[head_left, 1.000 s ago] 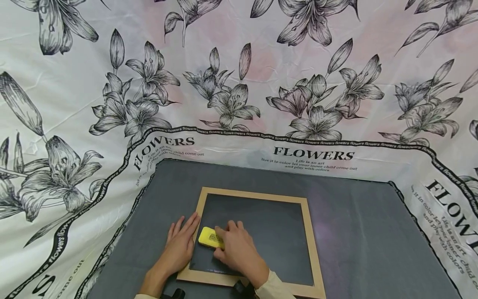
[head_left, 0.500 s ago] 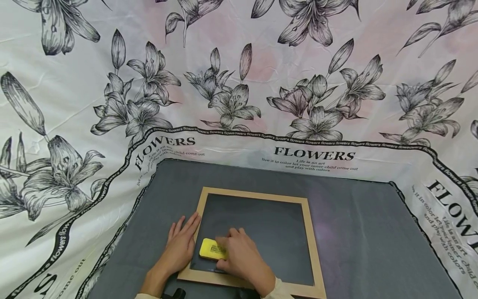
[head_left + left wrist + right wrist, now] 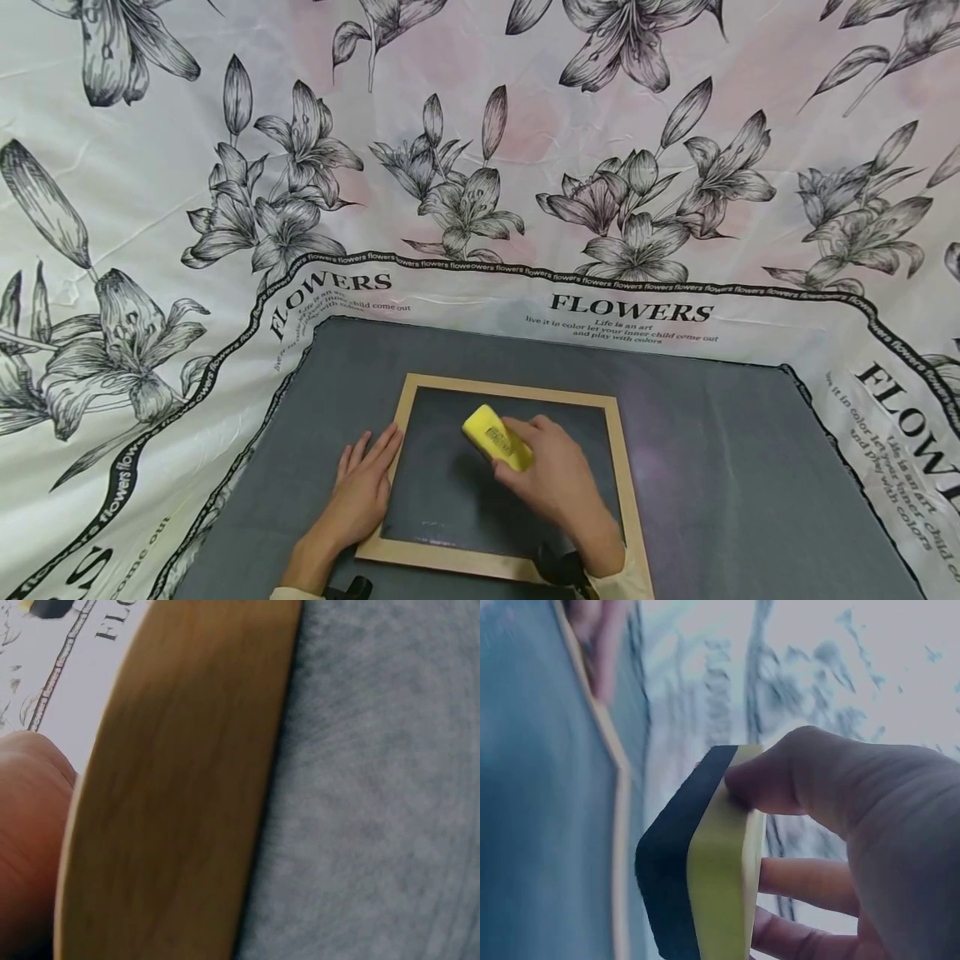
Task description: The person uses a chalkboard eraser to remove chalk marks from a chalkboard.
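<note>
In the head view, a small blackboard (image 3: 517, 389) with a light wooden frame lies on the dark cloth. My right hand (image 3: 558, 471) grips a yellow board eraser (image 3: 497, 437), tilted above the middle of the board with a shadow below. Its dark felt side (image 3: 671, 855) faces the board in the right wrist view, and the thumb presses its edge. My left hand (image 3: 365, 492) lies with straight fingers along the board's left frame edge. The left wrist view shows the wooden frame (image 3: 180, 780) close up. Faint pale marks (image 3: 433, 525) show near the board's lower left.
A grey table cover (image 3: 750, 467) surrounds the board, bordered by white cloth (image 3: 465, 317) printed with lilies and lettering. Dark wrist straps or mounts (image 3: 558, 562) sit near the front edge.
The eraser, in my right hand, has gone from low on the board's left side up and right, now tilted and lifted off the surface. My left hand has stayed in place.
</note>
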`<action>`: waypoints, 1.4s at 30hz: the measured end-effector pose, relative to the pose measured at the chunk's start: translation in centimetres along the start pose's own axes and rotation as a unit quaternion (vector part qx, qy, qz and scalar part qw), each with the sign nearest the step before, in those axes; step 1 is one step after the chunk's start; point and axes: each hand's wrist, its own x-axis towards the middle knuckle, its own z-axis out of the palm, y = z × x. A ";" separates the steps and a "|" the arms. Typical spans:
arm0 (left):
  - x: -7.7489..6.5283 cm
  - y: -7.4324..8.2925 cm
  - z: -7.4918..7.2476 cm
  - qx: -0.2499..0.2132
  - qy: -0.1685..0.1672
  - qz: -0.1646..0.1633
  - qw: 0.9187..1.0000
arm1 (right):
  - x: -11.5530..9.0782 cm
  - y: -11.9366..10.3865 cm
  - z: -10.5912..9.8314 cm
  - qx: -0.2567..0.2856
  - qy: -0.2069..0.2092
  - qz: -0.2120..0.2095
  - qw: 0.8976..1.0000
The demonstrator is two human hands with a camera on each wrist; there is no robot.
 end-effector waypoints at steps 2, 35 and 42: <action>0.0 -0.1 0.0 -0.004 -0.003 -0.002 1.000 | 0.3 1.3 -1.3 0.006 0.021 0.020 1.000; -0.4 -1.0 -0.2 0.002 -0.013 -0.019 1.000 | -4.6 17.4 -3.8 -0.041 -0.015 0.364 0.931; -0.7 -1.0 -0.4 0.003 -0.010 -0.013 1.000 | -5.0 17.3 -2.8 -0.039 -0.033 0.360 0.931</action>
